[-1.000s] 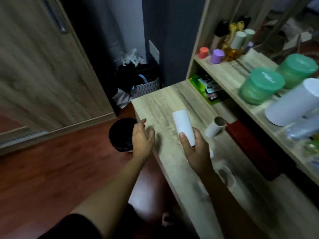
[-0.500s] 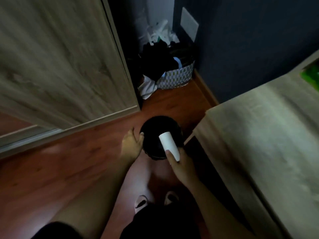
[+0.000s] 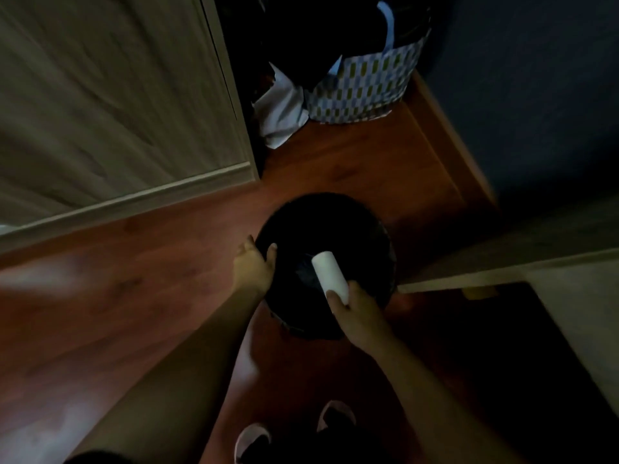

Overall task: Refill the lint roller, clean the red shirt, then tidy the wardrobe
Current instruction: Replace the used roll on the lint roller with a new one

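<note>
a black bin (image 3: 375, 229) stands mid-frame on red-brown floor (image 3: 134, 296). upper centre — a patterned bag (image 3: 365, 85), white cloth (image 3: 281, 118) beside it.

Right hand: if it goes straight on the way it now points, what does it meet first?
The right hand, holding the white roll, points into the black bin; it would probably meet the bin's dark inside first, though depth is unclear.
</note>
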